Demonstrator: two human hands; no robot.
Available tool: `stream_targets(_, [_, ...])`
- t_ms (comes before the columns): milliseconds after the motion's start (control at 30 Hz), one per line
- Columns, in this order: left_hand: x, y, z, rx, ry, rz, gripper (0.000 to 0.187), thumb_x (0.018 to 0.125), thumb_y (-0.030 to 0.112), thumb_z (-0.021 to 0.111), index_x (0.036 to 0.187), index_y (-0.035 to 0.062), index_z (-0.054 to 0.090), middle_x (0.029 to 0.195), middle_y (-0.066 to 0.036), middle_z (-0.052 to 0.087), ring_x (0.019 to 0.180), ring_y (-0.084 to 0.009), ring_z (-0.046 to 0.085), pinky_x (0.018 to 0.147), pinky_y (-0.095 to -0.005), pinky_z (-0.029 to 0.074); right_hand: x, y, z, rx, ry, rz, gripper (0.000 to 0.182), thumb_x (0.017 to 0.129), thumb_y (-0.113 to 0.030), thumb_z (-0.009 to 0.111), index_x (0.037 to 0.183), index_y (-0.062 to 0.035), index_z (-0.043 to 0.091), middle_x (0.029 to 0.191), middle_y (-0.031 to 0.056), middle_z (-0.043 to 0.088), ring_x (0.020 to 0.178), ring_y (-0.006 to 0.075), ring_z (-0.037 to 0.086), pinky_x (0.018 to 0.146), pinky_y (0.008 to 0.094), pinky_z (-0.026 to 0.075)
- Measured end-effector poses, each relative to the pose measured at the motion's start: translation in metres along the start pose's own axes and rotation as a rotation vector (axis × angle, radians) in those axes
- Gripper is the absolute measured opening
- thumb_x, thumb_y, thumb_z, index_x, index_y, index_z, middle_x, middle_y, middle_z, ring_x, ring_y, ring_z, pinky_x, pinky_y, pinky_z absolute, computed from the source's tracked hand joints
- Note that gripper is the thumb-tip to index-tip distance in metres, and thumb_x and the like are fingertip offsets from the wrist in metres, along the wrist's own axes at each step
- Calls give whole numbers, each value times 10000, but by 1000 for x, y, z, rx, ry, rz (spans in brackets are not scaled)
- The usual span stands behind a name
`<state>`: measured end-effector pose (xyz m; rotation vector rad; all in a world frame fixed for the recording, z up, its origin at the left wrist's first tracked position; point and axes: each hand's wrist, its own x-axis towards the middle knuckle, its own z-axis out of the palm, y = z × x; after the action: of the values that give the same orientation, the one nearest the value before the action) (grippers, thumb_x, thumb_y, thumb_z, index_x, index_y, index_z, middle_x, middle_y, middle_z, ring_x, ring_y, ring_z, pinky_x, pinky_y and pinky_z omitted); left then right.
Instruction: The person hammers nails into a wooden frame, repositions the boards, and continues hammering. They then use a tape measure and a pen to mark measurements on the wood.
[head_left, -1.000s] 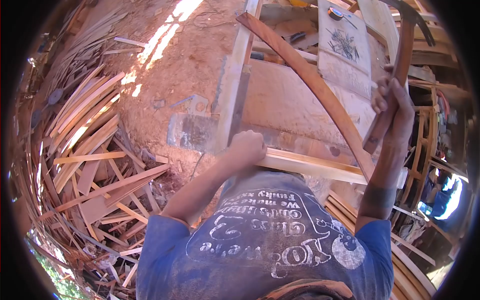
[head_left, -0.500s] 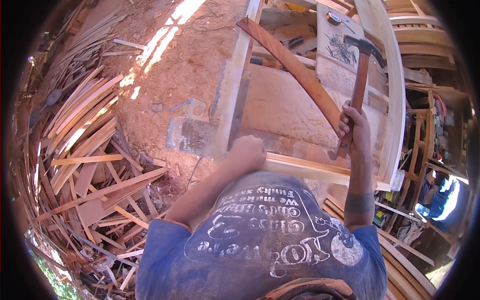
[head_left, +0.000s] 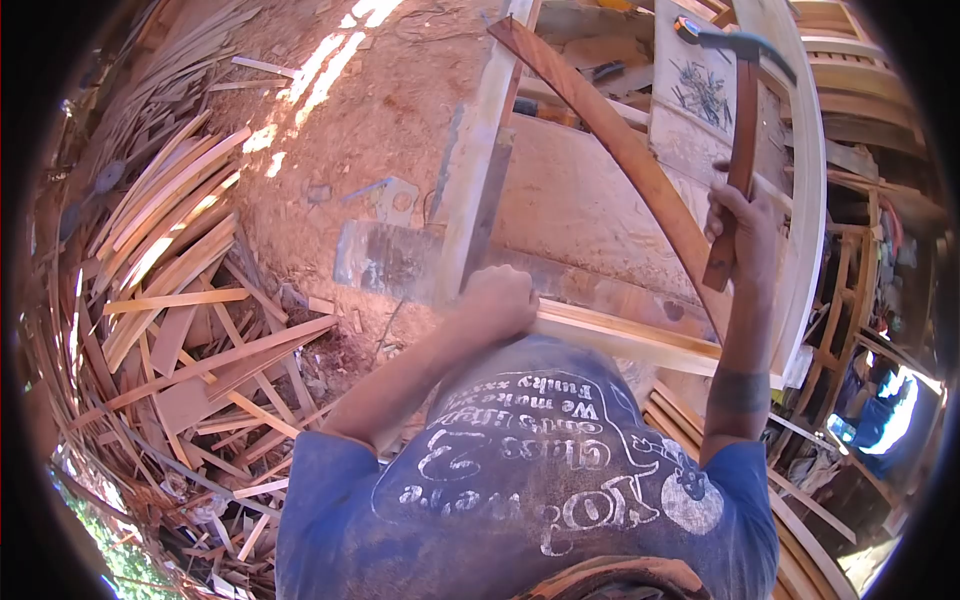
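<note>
My right hand (head_left: 743, 230) is wrapped around the wooden handle of a claw hammer (head_left: 744, 130), its metal head up and away from me. The hammer is raised over the right part of a wooden frame (head_left: 478, 200). My left hand (head_left: 503, 298) is closed in a fist against the near left corner of that frame, close to my shirt; whatever its fingers hold is hidden. A curved reddish-brown wooden strip (head_left: 610, 145) runs diagonally across the frame, from the far left side to the near right corner.
Several loose nails (head_left: 702, 92) lie on a pale board (head_left: 672, 130) inside the frame, with a tape measure (head_left: 686, 28) partly behind the hammer head. Curved offcuts (head_left: 180, 215) are heaped on the left. Stacked curved timber (head_left: 860, 75) and shelving (head_left: 840, 290) stand to the right.
My right hand has lifted the hammer farther out and to the right, its handle now more upright. My left hand stays at the frame corner. The whole view has shifted slightly.
</note>
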<state>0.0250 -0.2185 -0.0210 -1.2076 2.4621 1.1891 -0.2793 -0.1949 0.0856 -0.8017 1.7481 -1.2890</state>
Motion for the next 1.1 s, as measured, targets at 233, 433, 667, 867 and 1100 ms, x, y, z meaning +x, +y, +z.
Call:
stream_targets(233, [5,-2,6,63,-15,-2,291,838,225,576,731,2,730,745,-235,683,725,-385,695,727,-490,550,-10,13,8,-102,-47,92,458,832,-81,623,1263,22,513,683,12,521,488,91,526,441,252,453])
stream_targets(433, [4,-5,6,-2,-42,-44,318,839,239,556,737,-17,714,754,-277,656,750,-447,673,777,-535,522,-6,26,32,-3,-37,181,486,836,-75,598,1300,15,482,699,20,488,464,88,479,423,243,433])
stream_targets(667, [0,-5,9,-59,37,-13,300,820,237,564,719,-3,714,765,-260,667,744,-438,670,746,-532,524,23,-10,27,-214,-62,-32,437,837,-89,589,1249,29,502,709,31,531,503,99,529,440,268,462])
stream_targets(867, [-5,-8,-2,12,60,177,222,767,202,594,690,43,728,718,-188,689,685,-352,697,655,-488,550,82,-33,10,-912,-48,-195,296,845,-136,628,1107,-1,612,751,89,595,635,200,571,587,358,461])
stream_targets(1100, [3,-18,10,-33,-40,193,300,836,221,545,691,36,731,711,-212,691,677,-346,709,638,-472,564,196,-95,214,-1095,-469,-939,456,850,-171,586,1305,-142,582,850,195,641,765,380,643,688,478,506])
